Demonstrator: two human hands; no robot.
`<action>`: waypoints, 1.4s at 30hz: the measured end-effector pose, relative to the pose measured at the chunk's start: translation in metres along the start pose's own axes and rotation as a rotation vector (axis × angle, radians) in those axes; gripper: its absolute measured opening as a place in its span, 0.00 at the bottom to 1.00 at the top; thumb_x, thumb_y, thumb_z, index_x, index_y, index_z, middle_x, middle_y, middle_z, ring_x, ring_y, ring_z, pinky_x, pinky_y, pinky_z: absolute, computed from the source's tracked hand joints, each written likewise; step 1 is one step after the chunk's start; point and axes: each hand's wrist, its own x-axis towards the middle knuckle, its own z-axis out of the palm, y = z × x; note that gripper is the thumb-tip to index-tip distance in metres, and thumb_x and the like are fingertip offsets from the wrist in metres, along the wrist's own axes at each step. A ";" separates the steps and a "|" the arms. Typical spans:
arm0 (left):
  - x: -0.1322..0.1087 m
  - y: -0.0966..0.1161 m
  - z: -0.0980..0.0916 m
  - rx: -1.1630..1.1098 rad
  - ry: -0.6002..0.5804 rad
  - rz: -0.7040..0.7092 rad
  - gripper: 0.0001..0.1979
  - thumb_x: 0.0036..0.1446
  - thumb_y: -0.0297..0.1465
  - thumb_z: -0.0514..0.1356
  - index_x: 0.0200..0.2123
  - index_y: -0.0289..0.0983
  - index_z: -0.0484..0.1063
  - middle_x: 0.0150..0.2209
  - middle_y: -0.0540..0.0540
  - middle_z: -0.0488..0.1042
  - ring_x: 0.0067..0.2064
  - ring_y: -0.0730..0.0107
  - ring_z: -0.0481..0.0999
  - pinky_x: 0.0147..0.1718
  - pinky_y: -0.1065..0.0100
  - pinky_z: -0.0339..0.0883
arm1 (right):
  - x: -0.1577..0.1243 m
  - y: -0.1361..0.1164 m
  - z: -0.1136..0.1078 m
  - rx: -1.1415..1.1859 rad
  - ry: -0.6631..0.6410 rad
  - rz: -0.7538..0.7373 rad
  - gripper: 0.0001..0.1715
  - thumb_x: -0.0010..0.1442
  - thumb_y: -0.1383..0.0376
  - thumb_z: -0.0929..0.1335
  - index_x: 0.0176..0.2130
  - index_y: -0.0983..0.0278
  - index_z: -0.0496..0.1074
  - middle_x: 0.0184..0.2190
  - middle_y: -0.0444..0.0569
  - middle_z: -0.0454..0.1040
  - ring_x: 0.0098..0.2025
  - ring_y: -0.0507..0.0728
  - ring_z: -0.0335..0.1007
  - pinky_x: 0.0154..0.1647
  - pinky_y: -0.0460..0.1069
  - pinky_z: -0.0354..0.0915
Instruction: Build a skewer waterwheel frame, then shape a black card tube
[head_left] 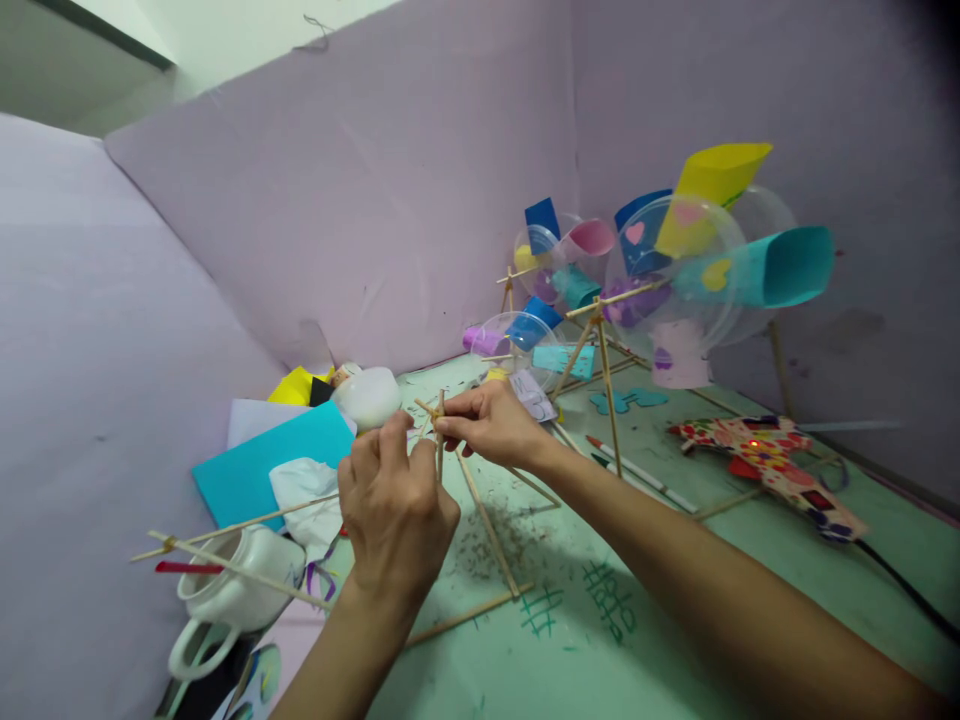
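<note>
Both our hands meet at one point: the left hand [397, 500] and right hand [487, 422] close thumb and fingertips on the crossing top of the stick frame [487, 525]. Its legs splay down onto the green table [675, 620] just below the grip. We judge a light, steady pinch best, so no leg lifts. Left of the grip lies a white mug [240, 590], and well to the right a patterned corded tool [772, 465].

Lilac walls [375, 200] surround a mint-green table [495, 670] scribbled dark green. The sticks [487, 525] are pale tan. Near left, a white mug [240, 590]; far right, a yellow cone [712, 190] and a teal cone [787, 265].
</note>
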 end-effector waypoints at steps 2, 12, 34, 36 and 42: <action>-0.001 -0.004 0.001 -0.111 0.044 0.056 0.08 0.45 0.20 0.57 0.29 0.35 0.71 0.45 0.38 0.70 0.43 0.56 0.67 0.39 0.58 0.63 | 0.001 0.001 0.000 -0.009 -0.001 -0.013 0.09 0.49 0.67 0.66 0.22 0.69 0.73 0.17 0.43 0.69 0.20 0.47 0.65 0.18 0.40 0.60; 0.013 -0.019 -0.006 -0.972 -0.226 -0.105 0.07 0.51 0.27 0.56 0.36 0.38 0.67 0.31 0.47 0.70 0.36 0.66 0.70 0.37 0.63 0.66 | 0.001 0.003 0.001 -0.051 -0.002 -0.073 0.11 0.50 0.65 0.65 0.21 0.68 0.72 0.16 0.42 0.67 0.21 0.47 0.63 0.20 0.41 0.59; -0.004 -0.002 0.001 -0.652 -0.012 -0.187 0.07 0.53 0.25 0.56 0.35 0.37 0.72 0.32 0.46 0.75 0.34 0.71 0.73 0.33 0.70 0.65 | -0.002 -0.002 0.001 -0.004 -0.067 -0.077 0.10 0.48 0.66 0.64 0.20 0.68 0.69 0.16 0.41 0.65 0.22 0.49 0.64 0.20 0.41 0.58; -0.005 -0.008 -0.001 -0.934 -0.108 -0.482 0.04 0.52 0.27 0.58 0.33 0.37 0.71 0.27 0.49 0.72 0.28 0.75 0.70 0.27 0.73 0.64 | -0.002 -0.003 -0.001 0.052 -0.107 -0.046 0.09 0.48 0.64 0.66 0.23 0.69 0.72 0.18 0.43 0.68 0.23 0.49 0.66 0.20 0.42 0.61; 0.024 -0.042 0.000 -1.948 -0.614 -1.390 0.08 0.47 0.24 0.56 0.21 0.35 0.58 0.18 0.56 0.51 0.17 0.85 0.52 0.11 0.83 0.42 | -0.003 -0.003 -0.004 0.087 -0.163 -0.074 0.10 0.48 0.63 0.68 0.26 0.69 0.74 0.19 0.45 0.71 0.22 0.48 0.65 0.21 0.43 0.65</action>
